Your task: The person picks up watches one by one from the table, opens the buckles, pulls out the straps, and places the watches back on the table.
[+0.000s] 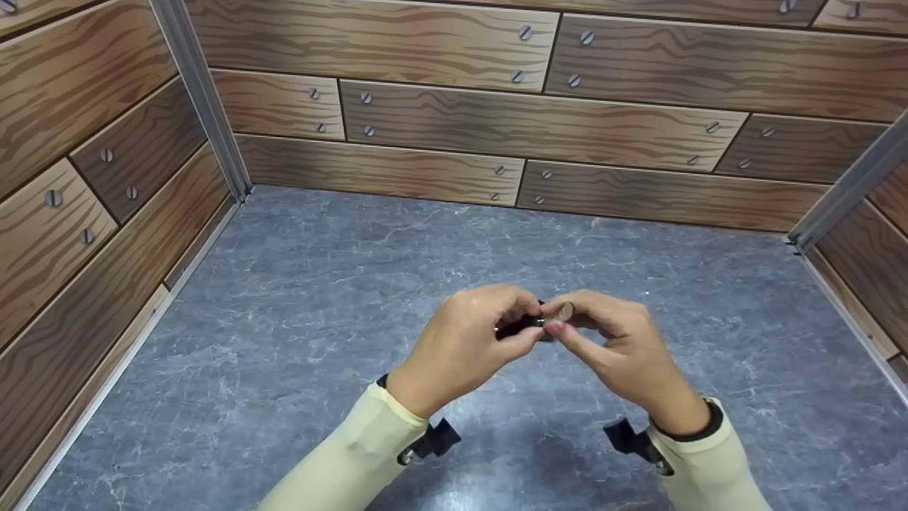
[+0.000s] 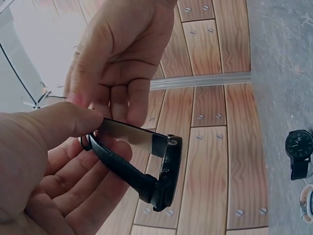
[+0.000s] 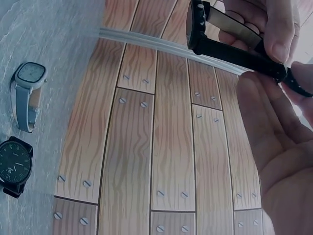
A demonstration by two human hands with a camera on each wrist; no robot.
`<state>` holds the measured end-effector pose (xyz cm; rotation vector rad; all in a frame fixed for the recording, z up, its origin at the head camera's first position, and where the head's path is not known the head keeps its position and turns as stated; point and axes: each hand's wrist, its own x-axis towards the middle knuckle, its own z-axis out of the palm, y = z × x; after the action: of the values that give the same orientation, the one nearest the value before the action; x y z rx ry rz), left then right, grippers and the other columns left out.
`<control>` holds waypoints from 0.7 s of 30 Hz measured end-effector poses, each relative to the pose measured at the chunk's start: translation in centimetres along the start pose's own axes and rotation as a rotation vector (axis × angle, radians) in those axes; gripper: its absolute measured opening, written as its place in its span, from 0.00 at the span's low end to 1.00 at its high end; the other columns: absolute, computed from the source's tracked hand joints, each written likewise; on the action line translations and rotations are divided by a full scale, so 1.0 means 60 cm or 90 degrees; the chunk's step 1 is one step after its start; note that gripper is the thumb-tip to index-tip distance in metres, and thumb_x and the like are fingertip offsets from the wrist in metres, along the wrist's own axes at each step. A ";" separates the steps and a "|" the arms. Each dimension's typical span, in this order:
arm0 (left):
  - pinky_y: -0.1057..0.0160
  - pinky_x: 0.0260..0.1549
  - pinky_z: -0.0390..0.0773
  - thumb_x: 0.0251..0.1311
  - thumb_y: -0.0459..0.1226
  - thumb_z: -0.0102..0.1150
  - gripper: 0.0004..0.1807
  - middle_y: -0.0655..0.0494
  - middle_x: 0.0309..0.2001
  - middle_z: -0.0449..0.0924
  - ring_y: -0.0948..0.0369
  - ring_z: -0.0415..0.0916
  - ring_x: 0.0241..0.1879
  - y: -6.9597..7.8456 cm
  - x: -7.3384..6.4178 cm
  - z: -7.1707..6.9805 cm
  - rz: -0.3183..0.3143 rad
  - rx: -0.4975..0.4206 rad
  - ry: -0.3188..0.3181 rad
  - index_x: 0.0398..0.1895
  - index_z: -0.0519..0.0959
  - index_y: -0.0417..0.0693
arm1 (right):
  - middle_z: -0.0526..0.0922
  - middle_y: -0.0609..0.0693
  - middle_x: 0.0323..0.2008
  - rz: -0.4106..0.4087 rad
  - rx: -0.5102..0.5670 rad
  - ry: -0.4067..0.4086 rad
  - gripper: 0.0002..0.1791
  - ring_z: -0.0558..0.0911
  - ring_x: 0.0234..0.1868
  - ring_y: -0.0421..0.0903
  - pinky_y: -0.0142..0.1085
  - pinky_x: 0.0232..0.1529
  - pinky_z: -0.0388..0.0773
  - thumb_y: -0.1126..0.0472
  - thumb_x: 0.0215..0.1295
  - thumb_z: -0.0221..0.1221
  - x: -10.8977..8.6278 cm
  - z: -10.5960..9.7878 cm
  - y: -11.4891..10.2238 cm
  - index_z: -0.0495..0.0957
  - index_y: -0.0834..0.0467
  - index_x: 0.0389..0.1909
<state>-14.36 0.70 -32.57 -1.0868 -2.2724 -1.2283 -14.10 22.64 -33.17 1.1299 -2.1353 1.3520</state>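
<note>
A black wristwatch [image 2: 168, 171] is held up above the table by both hands, its strap closed into a loop. The strap [image 3: 239, 58] is black outside and tan inside. My left hand [image 1: 472, 333] grips the strap, its thumb pressing the band near the keeper loop in the left wrist view. My right hand [image 1: 621, 341] pinches the strap's end between thumb and index finger, close to the left fingertips. In the left wrist view the watch case hangs edge-on, away from the fingers. Fingers partly hide the buckle area.
On the grey marbled table [image 1: 319, 284] lie a black round-dial watch [image 3: 14, 166] and a pale square-cased watch [image 3: 30, 76] with a grey strap, both in the wrist views. Wood-patterned walls [image 1: 440, 113] with metal corner rails [image 1: 202, 92] enclose the table's back and sides.
</note>
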 end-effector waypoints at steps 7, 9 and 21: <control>0.77 0.39 0.79 0.67 0.35 0.68 0.06 0.58 0.39 0.85 0.71 0.80 0.35 0.000 0.000 -0.001 -0.004 -0.022 -0.012 0.44 0.85 0.45 | 0.86 0.56 0.34 -0.072 0.014 0.001 0.09 0.87 0.38 0.43 0.31 0.45 0.85 0.69 0.70 0.62 -0.001 -0.003 0.012 0.83 0.66 0.49; 0.76 0.40 0.79 0.67 0.35 0.67 0.06 0.59 0.39 0.85 0.70 0.80 0.36 0.000 0.000 -0.002 0.009 -0.010 -0.012 0.44 0.84 0.46 | 0.85 0.57 0.33 -0.109 0.004 0.008 0.10 0.86 0.37 0.41 0.29 0.44 0.84 0.67 0.71 0.62 -0.002 -0.003 0.016 0.83 0.68 0.49; 0.73 0.36 0.73 0.67 0.36 0.66 0.03 0.63 0.33 0.80 0.66 0.73 0.34 -0.005 -0.002 -0.012 0.079 0.119 -0.001 0.37 0.88 0.51 | 0.88 0.48 0.38 -0.141 -0.181 -0.025 0.13 0.86 0.36 0.41 0.26 0.40 0.81 0.54 0.75 0.60 -0.002 -0.005 0.005 0.85 0.59 0.48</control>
<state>-14.54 -0.06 -32.39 -1.1398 -2.2314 -0.9459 -14.29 23.02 -33.29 1.2389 -2.0748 0.9025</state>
